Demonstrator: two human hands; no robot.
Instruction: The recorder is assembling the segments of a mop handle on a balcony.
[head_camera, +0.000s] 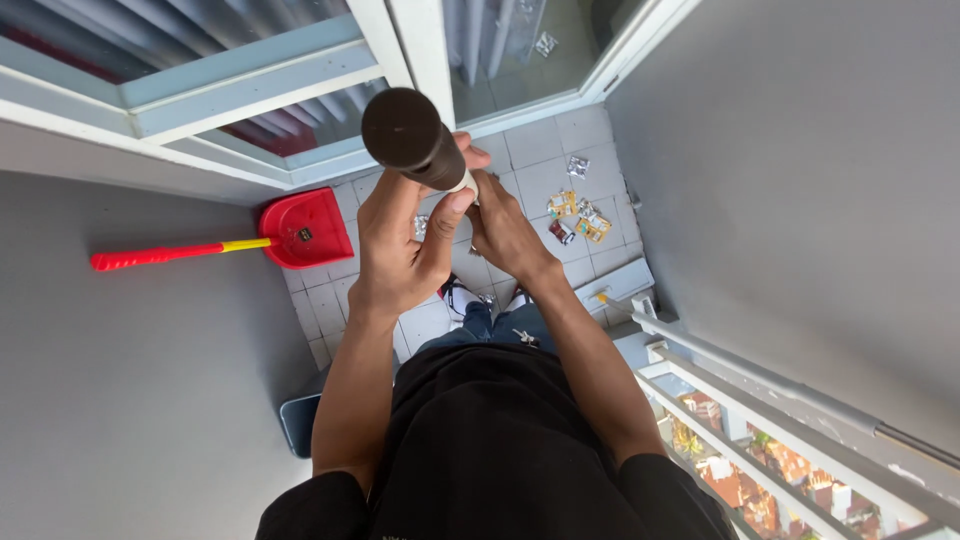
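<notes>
1. My left hand (400, 250) is wrapped tight around a long handle (415, 140) with a dark brown capped end that points up toward my head, thumb pressed along its side.
2. My right hand (505, 230) closes on the same handle just below, on its pale lower part, touching my left hand's fingers.
3. The handle stands nearly upright in front of my chest, over the tiled floor (535, 150).
4. On the tiles to my right lies a loose cluster of small flat packets (578, 218): yellow-orange ones, a reddish one and silvery ones, close together.
5. One more silvery packet (578, 166) lies just beyond that cluster, nearer the glass door (520, 50).
6. Another silvery packet (545, 43) shows behind the glass.
7. To my left, a red dustpan (303, 228) rests on the tiles against the grey wall, its handle yellow near the pan and red along the grip.
</notes>
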